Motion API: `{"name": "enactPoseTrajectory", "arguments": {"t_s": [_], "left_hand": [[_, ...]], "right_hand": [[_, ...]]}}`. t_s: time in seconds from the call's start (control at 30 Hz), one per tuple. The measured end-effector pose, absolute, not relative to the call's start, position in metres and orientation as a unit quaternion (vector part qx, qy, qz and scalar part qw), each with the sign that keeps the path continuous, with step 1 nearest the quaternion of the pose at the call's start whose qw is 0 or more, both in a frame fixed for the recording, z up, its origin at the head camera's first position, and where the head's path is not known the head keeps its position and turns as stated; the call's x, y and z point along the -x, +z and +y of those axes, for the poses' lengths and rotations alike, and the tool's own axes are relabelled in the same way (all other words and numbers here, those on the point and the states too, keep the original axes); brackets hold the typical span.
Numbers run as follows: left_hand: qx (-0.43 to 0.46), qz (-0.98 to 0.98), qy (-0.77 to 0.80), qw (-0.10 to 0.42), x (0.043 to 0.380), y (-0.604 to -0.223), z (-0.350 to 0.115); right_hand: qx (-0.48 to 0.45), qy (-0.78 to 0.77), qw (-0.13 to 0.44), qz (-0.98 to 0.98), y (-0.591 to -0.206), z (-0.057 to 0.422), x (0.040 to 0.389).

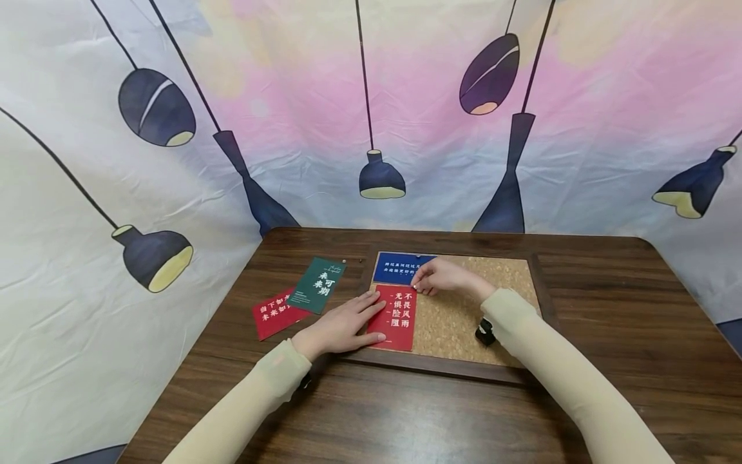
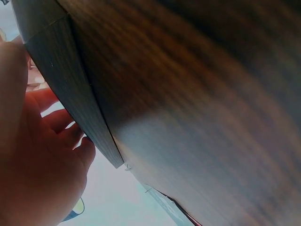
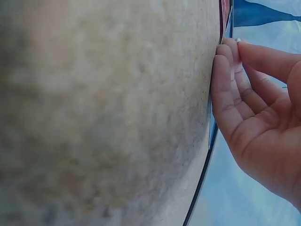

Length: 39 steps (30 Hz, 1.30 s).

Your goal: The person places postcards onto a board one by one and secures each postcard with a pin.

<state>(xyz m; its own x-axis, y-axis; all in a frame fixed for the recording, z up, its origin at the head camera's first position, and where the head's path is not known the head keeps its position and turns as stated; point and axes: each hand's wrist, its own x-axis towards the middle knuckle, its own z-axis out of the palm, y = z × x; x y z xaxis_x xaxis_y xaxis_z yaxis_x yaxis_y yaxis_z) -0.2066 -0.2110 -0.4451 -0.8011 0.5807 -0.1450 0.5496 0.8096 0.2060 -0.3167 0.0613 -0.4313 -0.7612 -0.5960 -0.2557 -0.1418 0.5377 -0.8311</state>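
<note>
A red card [image 1: 399, 336] with white characters lies upright on the left part of the framed corkboard [image 1: 458, 325], just below a blue card [image 1: 397, 260]. My left hand [image 1: 342, 325] rests on the red card's left edge with its fingers spread; in the left wrist view those fingers lie over the board's dark frame [image 2: 77, 89]. At the red card's top right corner, my right hand [image 1: 446, 276] pinches a small white push pin [image 3: 238, 41] between thumb and fingertip. The right hand covers the blue card's right end.
Left of the board, a green card [image 1: 313, 299] overlaps another red card [image 1: 272, 316] on the wooden table [image 1: 406, 412]. Small pins [image 1: 344, 261] lie near the green card's top. A cloth printed with lamps [image 1: 313, 129] hangs behind the table.
</note>
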Motion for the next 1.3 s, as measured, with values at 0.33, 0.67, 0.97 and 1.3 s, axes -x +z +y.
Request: {"name": "enactPoseTrajectory", "arguments": {"t_s": [0.33,0.67,0.97,1.3], "left_hand": [[-0.300,0.946,0.074,0.099,0.208,-0.448,-0.212],[-0.302,0.946,0.073,0.096,0.208,-0.447,-0.213],[-0.301,0.945,0.080,0.102,0.207,-0.447,-0.210],[-0.305,0.944,0.081,0.099,0.208,-0.445,-0.211]], "right_hand": [[0.234,-0.394,0.292,0.840,-0.425,0.054,0.322],[0.218,-0.363,0.338,0.840,-0.416,0.048,0.333],[0.190,-0.368,0.362,0.835,-0.416,0.048,0.338],[0.184,-0.365,0.365,0.837,-0.415,0.044,0.339]]}}
